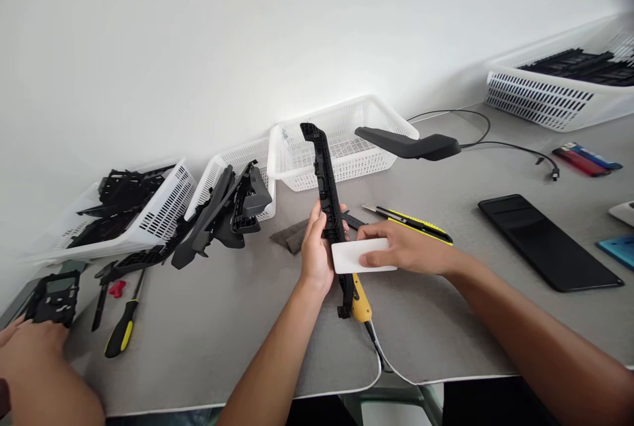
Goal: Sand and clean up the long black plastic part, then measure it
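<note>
My left hand (318,251) is wrapped round a long black plastic trim piece (325,175), held upright with its ribbed side towards me. In my right hand (396,246) is a white rectangular block (359,255), gripped between thumb and fingers and lying across the lower part of the trim piece. Whether the block touches the piece I cannot tell. Below them, a yellow-handled tool (361,304) with a cable lies partly hidden. Beyond my right hand rests a black and yellow utility knife (419,224). A dark cloth (292,236) lies behind my left hand.
A white basket (341,168) stands behind, with a dark trim piece (411,145) across its right edge. More baskets hold black parts, at left (168,211) and far right (539,96). A screwdriver (121,327) and a phone-like black slab (547,241) lie about. Another person's hand (34,347) is at left.
</note>
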Available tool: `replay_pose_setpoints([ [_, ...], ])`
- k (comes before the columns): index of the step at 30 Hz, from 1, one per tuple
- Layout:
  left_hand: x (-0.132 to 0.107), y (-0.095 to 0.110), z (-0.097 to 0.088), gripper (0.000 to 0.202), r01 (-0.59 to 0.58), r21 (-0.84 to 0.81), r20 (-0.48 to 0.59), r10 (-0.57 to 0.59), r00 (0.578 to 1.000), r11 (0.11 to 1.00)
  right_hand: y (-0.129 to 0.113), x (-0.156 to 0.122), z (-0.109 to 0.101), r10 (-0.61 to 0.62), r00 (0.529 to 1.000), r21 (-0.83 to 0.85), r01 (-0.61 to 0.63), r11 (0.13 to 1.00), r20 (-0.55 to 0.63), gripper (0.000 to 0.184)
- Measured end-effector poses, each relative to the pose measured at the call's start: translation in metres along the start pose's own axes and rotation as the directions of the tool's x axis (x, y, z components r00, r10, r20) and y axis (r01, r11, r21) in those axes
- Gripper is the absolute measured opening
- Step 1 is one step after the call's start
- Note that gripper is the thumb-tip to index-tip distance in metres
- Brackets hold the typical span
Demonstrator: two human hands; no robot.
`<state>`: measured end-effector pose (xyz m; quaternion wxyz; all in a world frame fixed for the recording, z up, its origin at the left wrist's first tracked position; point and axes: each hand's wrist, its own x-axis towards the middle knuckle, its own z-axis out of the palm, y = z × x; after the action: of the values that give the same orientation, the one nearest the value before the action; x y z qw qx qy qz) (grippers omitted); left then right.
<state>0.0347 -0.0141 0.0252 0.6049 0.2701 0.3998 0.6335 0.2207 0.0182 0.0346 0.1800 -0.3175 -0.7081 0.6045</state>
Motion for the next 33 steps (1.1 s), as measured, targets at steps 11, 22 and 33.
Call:
replay_pose_setpoints([
  [11,-0.001,0.001,0.002,0.055,0.015,-0.001,-0.033,-0.015,0.999,1.0,0.005,0.005,0.004,-0.011,0.982,0.016,0.014,1.0,-0.189,0.031],
  [22,-0.003,0.003,0.002,0.055,0.024,0.009,-0.029,-0.024,0.999,1.0,0.004,0.007,0.008,-0.007,0.978,-0.029,0.0,1.0,-0.21,0.028],
  [33,-0.003,0.003,0.002,0.047,0.041,0.003,-0.016,-0.041,0.999,0.999,0.004,0.008,0.009,-0.044,0.975,-0.009,0.043,0.999,-0.216,0.025],
])
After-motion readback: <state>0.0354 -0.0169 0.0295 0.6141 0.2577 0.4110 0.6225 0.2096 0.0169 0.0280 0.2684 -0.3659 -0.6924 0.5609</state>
